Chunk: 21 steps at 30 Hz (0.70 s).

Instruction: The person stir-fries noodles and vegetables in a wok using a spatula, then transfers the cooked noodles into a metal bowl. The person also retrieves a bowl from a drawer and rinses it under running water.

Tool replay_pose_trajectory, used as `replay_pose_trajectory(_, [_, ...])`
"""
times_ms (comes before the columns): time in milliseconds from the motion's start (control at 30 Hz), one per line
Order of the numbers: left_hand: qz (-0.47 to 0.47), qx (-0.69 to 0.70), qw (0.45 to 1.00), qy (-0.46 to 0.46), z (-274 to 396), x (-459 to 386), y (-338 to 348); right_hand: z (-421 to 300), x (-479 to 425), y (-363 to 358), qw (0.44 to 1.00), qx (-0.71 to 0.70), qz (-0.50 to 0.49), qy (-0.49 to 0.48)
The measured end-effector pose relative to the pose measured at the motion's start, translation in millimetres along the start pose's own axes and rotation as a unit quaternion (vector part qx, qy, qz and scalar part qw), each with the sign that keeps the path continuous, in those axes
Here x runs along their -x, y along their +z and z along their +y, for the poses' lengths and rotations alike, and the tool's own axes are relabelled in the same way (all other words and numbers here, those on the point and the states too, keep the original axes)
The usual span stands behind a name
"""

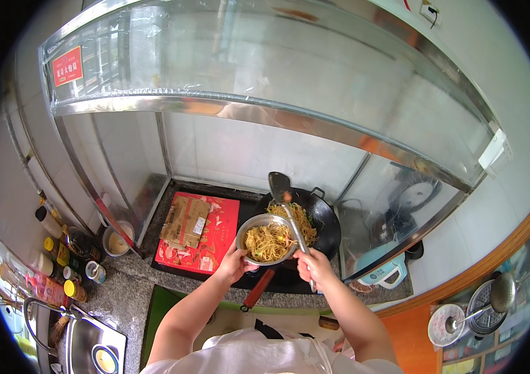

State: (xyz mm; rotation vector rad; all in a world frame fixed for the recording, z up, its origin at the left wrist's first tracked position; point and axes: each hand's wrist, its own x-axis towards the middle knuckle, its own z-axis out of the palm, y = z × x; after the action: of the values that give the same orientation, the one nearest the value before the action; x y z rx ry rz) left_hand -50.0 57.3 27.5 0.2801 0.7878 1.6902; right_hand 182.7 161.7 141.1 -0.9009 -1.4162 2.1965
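Observation:
My left hand [234,264] grips the near left side of a stainless steel bowl [244,228] full of stir-fried noodles [268,240]. In my right hand [315,267] is a spatula [297,226] with a metal handle; its black blade [278,186] points away from me. The fingers of that hand lie close to the bowl's right rim, and I cannot tell whether they touch it. Behind and partly beneath the bowl, a black wok [329,229] holds more noodles [303,219]. The wok's red handle [259,289] sticks out towards me between my forearms.
Left of the wok lies a red box [222,219] with flattened cardboard [185,219] on top. A glass hood [265,112] encloses the stove. Condiment jars [75,291], a pot [117,238] and a sink [94,334] are at left. A light blue appliance [382,266] stands at right.

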Motion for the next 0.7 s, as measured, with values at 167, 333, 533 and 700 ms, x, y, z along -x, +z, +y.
replay_pose_trajectory(167, [0.008, -0.008, 0.999, 0.032, 12, 7, 0, -11, 23, -39, 0.977, 0.184, 0.098, -0.032])
replay_pose_trajectory(333, [0.019, -0.05, 0.998, 0.04, 25, -1, 16, 18, 42, -74, 0.95, 0.284, 0.114, 0.058])
replay_pose_trajectory(533, [0.032, -0.087, 0.994, 0.049, 36, -25, 23, 39, 72, -80, 0.973, 0.171, 0.081, 0.135])
replay_pose_trajectory(700, [0.056, -0.121, 0.988, 0.077, 39, -39, 19, 19, 95, -79, 0.974, 0.189, 0.089, 0.09])
